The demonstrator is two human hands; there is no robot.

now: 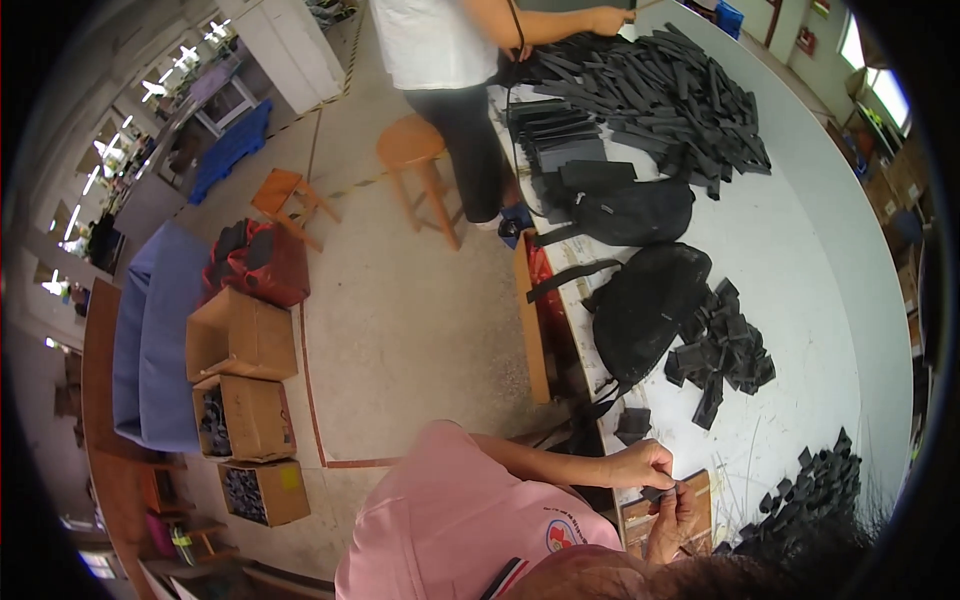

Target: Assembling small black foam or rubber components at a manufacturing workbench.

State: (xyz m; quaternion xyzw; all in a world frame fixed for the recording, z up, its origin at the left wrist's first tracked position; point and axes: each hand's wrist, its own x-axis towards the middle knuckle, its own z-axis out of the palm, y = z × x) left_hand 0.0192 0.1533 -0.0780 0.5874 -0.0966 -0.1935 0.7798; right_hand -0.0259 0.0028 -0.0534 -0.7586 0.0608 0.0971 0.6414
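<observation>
Close together at the table's near edge, my left hand (640, 463) and my right hand (670, 515) pinch a small black piece (653, 493) of fabric or strap between their fingertips. Fingers partly cover it, so its exact shape is hard to tell. Beneath the hands lies a brown wooden board (697, 500). A flat black piece (632, 426) rests on the table just beyond my left hand. To the right of the board spreads a pile of small black pieces (800, 495).
On the white table (800, 270) lie a heap of folded black pieces (725, 350), two black bags (650, 310) and a large heap of black strips (690, 100). A person (440, 60) stands at the far end beside a wooden stool (410, 140). Cardboard boxes (262, 420) line the floor leftward.
</observation>
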